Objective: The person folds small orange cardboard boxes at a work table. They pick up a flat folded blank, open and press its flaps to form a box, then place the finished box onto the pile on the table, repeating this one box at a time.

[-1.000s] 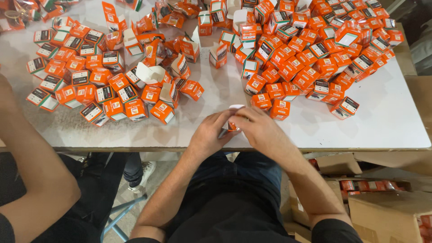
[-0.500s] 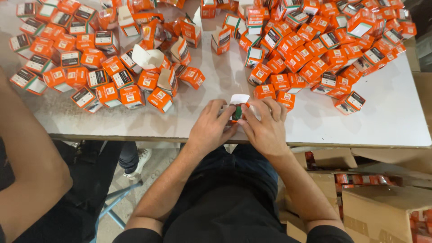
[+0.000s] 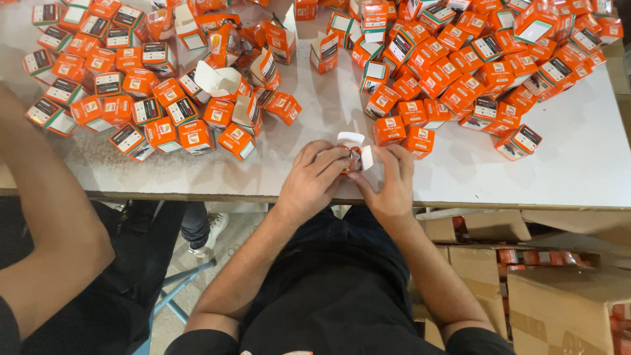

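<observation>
Seen from the head camera, we work at the near edge of a white bench [image 3: 578, 164], both hands closed around one small orange box [image 3: 355, 152] whose white flaps stand open. Our left hand [image 3: 315, 177] curls over the box from its side, fingers bent across the top, while our right hand [image 3: 391, 181] grips the other side, thumb near an open flap; we judge the two-sided hold keeps the box steady while its flaps are handled. A small dark item sits at the mouth of the box, too small to identify. The box rests just above the bench edge, close to our body, likely because that is the one bare patch among the stock. Two heaps flank it: a spread of orange boxes [image 3: 131, 98] on the left, several lying open, and a denser pile [image 3: 473, 59] on the right, touching nothing we hold. A second person's arm [image 3: 46, 217] crosses the left edge. Brown cartons [image 3: 559, 296] stand on the floor below the bench, at right.
</observation>
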